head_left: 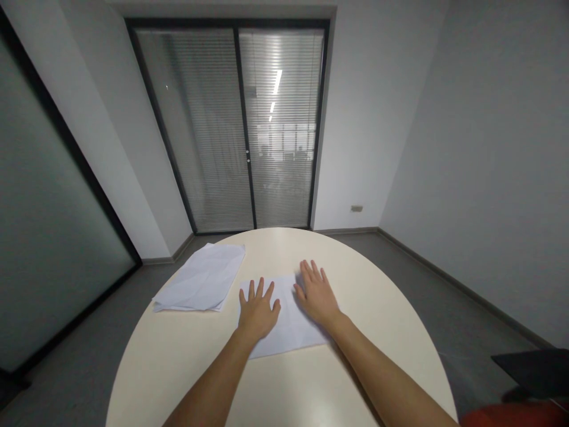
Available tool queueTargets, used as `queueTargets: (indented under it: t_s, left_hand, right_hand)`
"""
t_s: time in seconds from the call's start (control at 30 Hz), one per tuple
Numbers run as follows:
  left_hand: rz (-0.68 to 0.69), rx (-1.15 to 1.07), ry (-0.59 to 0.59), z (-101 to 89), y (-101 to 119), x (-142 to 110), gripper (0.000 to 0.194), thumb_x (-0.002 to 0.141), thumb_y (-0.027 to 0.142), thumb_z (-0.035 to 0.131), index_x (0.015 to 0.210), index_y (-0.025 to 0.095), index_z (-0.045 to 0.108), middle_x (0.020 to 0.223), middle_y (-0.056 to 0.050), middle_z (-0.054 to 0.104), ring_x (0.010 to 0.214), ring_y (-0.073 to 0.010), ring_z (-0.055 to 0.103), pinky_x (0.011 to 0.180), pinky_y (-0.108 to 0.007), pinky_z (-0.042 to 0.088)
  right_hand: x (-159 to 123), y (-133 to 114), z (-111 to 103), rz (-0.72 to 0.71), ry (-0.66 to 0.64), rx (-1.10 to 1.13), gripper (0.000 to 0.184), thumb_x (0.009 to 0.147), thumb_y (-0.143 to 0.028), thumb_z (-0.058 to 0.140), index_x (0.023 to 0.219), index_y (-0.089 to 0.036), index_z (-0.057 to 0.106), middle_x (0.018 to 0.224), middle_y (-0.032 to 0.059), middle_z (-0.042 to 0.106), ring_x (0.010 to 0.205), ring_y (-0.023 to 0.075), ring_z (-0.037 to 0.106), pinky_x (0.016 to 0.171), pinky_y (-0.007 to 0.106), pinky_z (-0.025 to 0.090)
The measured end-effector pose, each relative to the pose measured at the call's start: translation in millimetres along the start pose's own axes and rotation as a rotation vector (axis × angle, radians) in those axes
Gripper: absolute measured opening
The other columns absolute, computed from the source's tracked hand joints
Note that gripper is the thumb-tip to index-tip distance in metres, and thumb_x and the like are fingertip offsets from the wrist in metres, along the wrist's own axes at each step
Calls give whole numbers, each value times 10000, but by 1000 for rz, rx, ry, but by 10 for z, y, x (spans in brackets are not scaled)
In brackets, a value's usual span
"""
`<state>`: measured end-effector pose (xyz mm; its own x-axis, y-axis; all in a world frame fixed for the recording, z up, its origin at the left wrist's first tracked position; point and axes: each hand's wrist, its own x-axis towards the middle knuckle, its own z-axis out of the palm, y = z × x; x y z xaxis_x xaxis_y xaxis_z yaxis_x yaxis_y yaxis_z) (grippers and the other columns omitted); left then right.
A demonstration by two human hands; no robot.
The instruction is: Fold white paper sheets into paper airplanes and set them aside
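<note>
There is one view only, the head view. It looks from above the near side of the round table, forward and down, and takes in the whole far edge, the glass door and walls beyond.

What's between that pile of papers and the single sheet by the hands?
Only a bare strip of the tabletop: the head view shows nothing lying between the pile of papers and the sheet.

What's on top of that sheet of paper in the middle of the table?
The left hand rests over the sheet's left side, the right hand over its right. What lies beneath the palms is covered.
</note>
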<state>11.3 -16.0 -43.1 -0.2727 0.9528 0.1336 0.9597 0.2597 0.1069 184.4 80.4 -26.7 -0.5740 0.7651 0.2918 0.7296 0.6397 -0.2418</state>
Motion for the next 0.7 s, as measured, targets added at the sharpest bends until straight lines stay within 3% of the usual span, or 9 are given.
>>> queueTargets:
  t_s: [0.1,0.2,0.43,0.6,0.7]
  left_hand:
    - [21,8,-3,-15,-17,2,538,1000,393,357,1530,300,382,1639,-58,275,1513,-356,199,1185,-630,183]
    - [37,6,1,-25,-54,7,521,1001,336,356,1519,298,404,1634,-46,289,1510,-336,222,1193,-596,208]
    - [18,-10,-6,-7,-129,25,537,1012,440,353,1530,302,384,1640,-89,258,1513,-356,196,1197,-603,177]
    - [-95,10,25,-22,-126,12,594,1003,471,362,1530,199,393,1618,-173,277,1499,-398,213,1188,-627,166]
    - [-3,-4,61,-37,-104,-20,624,1004,432,372,1549,129,338,1613,-179,287,1506,-361,218,1217,-561,165]
  right_hand:
    - [-58,-279,52,-144,-140,115,683,1017,-497,263,1599,-145,199,1655,79,195,1541,258,92,1241,461,87]
    - [-69,-283,118,-40,-239,109,700,1008,-579,242,1574,-173,302,1645,97,227,1533,315,116,1225,518,94]
    - [10,101,120,109,-239,5,787,959,-677,283,1589,-206,259,1662,74,170,1533,339,86,1216,512,53]
    - [3,112,139,142,-219,-14,772,968,-653,276,1588,-193,260,1660,82,181,1531,334,103,1210,494,60]
    - [2,100,141,147,-208,-6,763,967,-640,302,1585,-192,272,1657,87,196,1529,337,114,1209,495,69]
